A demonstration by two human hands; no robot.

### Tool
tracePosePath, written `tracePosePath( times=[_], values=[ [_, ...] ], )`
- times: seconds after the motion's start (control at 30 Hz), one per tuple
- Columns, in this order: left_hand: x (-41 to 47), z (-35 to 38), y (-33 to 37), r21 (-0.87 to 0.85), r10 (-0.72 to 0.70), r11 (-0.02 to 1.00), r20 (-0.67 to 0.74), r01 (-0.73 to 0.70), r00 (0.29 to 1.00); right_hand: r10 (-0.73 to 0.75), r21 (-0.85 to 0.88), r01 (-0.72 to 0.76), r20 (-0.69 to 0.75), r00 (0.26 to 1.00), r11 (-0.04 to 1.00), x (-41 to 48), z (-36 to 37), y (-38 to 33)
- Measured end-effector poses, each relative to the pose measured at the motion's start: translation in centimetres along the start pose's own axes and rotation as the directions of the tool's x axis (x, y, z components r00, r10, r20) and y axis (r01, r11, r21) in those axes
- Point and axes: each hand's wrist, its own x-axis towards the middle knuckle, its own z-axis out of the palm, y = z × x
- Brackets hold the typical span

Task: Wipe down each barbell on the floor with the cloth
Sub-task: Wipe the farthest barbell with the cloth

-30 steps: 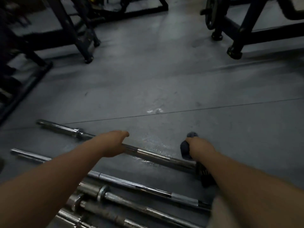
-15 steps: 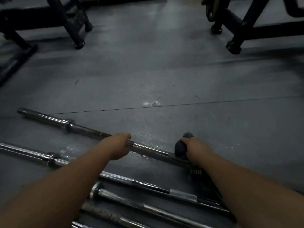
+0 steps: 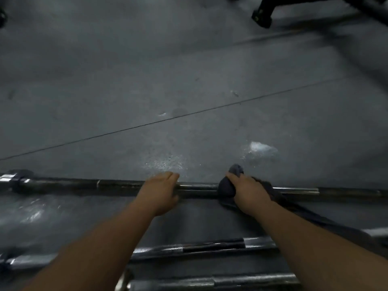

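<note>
The farthest barbell [image 3: 121, 184] lies across the floor [image 3: 189, 70], its collar at the far left. Your left hand [image 3: 159, 193] sits on its shaft near the middle, fingers curled over the bar. Just to the right, the cloth [image 3: 227, 189] is bunched around the same shaft. Your right hand [image 3: 251, 193] grips it, fingers wrapped over the wad, a tail trailing back on the right. A second barbell [image 3: 210, 247] and a third barbell [image 3: 231, 280] lie nearer you, partly under your forearms. A wet patch [image 3: 261, 148] shines beyond your right hand.
</note>
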Motion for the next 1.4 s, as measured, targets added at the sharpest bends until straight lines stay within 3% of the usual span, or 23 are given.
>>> tracePosePath(
  times=[0.17, 0.23, 0.3, 0.37, 0.4, 0.5, 0.53, 0.6, 0.67, 0.7, 0.73, 0.8, 0.87, 0.93, 0.97, 1.03, 1.07, 1.1, 1.17, 1.23, 1.27, 1.33, 1.4],
  values=[
    [2.2, 4.0, -4.4, 0.142, 0.105, 0.986, -0.109, -0.089, 0.988, 0.272, 0.038, -0.273, -0.305, 0.913, 0.961, 0.6, 4.4, -3.1],
    [2.4, 4.8, -4.6, 0.195, 0.124, 0.977, -0.175, -0.089, 0.977, 0.231, 0.116, -0.201, -0.420, 0.877, 0.973, 1.0, 6.1, -7.5],
    [2.9, 4.7, -4.3, 0.209, 0.109, 0.975, -0.181, -0.070, 0.977, 0.067, 0.125, -0.004, -0.504, 0.861, 0.992, 1.3, 6.8, -11.9],
    [3.8, 3.9, -4.4, 0.186, 0.082, 0.981, -0.096, -0.063, 0.992, -0.105, 0.078, 0.158, -0.461, 0.881, 0.984, 0.9, 7.1, -12.8],
    [4.5, 3.3, -4.4, 0.165, 0.077, 0.983, -0.007, -0.075, 0.997, -0.110, 0.049, 0.147, -0.449, 0.887, 0.988, 0.9, 7.3, -11.3],
    [6.2, 2.2, -4.7, 0.083, 0.031, 0.995, 0.265, -0.055, 0.964, 0.147, 0.047, -0.140, -0.430, 0.891, 0.989, 0.4, 7.7, -5.6],
    [6.3, 2.5, -4.7, 0.094, 0.024, 0.994, 0.257, -0.049, 0.966, 0.239, 0.098, -0.218, -0.426, 0.873, 0.971, 0.3, 7.9, -5.4],
    [5.4, 3.7, -4.7, 0.150, 0.057, 0.986, 0.073, -0.068, 0.996, 0.302, 0.164, -0.254, -0.456, 0.837, 0.953, 1.2, 8.4, -8.7],
    [4.2, 4.9, -4.6, 0.185, 0.142, 0.976, -0.122, -0.118, 0.982, 0.157, 0.134, -0.102, -0.511, 0.845, 0.986, 1.9, 9.5, -13.8],
    [4.2, 4.8, -4.6, 0.175, 0.154, 0.976, -0.124, -0.132, 0.980, 0.038, 0.095, 0.013, -0.516, 0.855, 0.995, 1.7, 9.8, -15.1],
    [4.6, 4.4, -4.7, 0.154, 0.146, 0.979, -0.062, -0.135, 0.987, -0.069, 0.050, 0.108, -0.494, 0.867, 0.993, 1.5, 9.6, -14.8],
    [6.3, 2.7, -5.0, 0.033, 0.118, 0.991, 0.200, -0.127, 0.973, -0.106, -0.038, 0.101, -0.527, 0.843, 0.994, 1.3, 8.9, -10.3],
    [7.8, 1.9, -5.2, -0.081, 0.088, 0.995, 0.419, -0.059, 0.904, 0.137, 0.049, -0.129, -0.499, 0.856, 0.990, 1.0, 8.0, -5.6],
    [7.5, 2.7, -5.3, -0.021, 0.092, 0.996, 0.313, -0.090, 0.945, 0.314, 0.149, -0.277, -0.440, 0.841, 0.949, 1.2, 7.9, -4.3],
    [6.7, 3.8, -5.3, 0.078, 0.142, 0.985, 0.116, -0.151, 0.983, 0.354, 0.169, -0.311, -0.438, 0.826, 0.935, 1.7, 8.1, -5.4],
    [4.4, 5.4, -4.5, 0.218, 0.284, 0.945, -0.185, -0.243, 0.941, 0.328, 0.145, -0.294, -0.446, 0.833, 0.945, 2.4, 8.4, -8.5],
    [4.2, 5.6, -4.3, 0.210, 0.282, 0.948, -0.194, -0.241, 0.940, 0.249, 0.116, -0.220, -0.453, 0.856, 0.969, 2.5, 8.6, -9.3],
    [4.8, 5.1, -4.4, 0.162, 0.247, 0.960, -0.116, -0.227, 0.962, 0.148, 0.075, -0.128, -0.455, 0.878, 0.989, 2.2, 8.5, -9.2],
    [6.9, 3.4, -4.6, -0.003, 0.178, 0.983, 0.221, -0.182, 0.959, 0.042, -0.021, -0.058, -0.450, 0.892, 0.998, 1.3, 8.1, -5.7],
    [8.4, 1.9, -4.5, -0.140, 0.146, 0.986, 0.472, -0.089, 0.869, 0.146, -0.042, -0.182, -0.436, 0.888, 0.982, 0.7, 7.4, -0.8],
    [8.5, 1.7, -4.2, -0.143, 0.134, 0.987, 0.480, -0.074, 0.867, 0.248, -0.011, -0.280, -0.433, 0.867, 0.960, 0.5, 7.3, 1.0],
    [7.1, 2.6, -3.5, 0.076, 0.087, 0.990, 0.300, -0.115, 0.950, 0.426, 0.104, -0.426, -0.438, 0.792, 0.899, 0.8, 7.3, 0.3],
    [4.7, 4.0, -2.6, 0.259, 0.161, 0.952, 0.028, -0.163, 0.987, 0.424, 0.134, -0.409, -0.437, 0.793, 0.903, 1.9, 8.1, -4.2]
  ],
)
